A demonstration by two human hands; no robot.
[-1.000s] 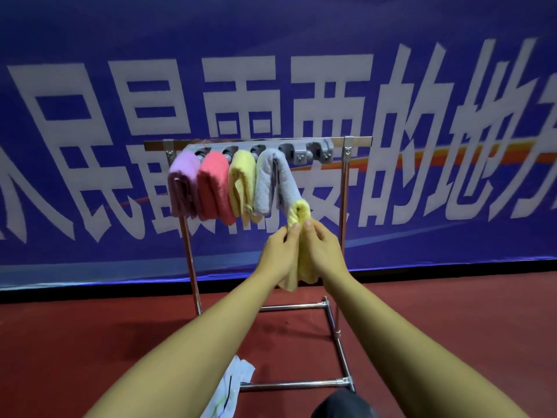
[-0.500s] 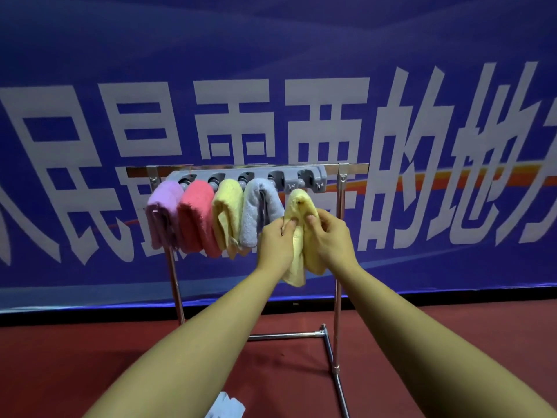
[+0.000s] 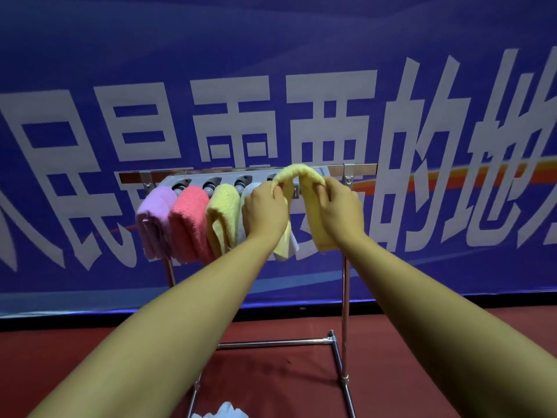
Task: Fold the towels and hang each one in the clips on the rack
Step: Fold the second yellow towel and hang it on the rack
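Basically both hands pinch the yellow towel (image 3: 301, 173) – left hand (image 3: 265, 212) and right hand (image 3: 339, 208) apart – push the fold between them squarely up into the clip

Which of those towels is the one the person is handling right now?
The yellow towel at the right end of the rack. Both hands, left and right, pinch it in an arch; the others hang untouched.
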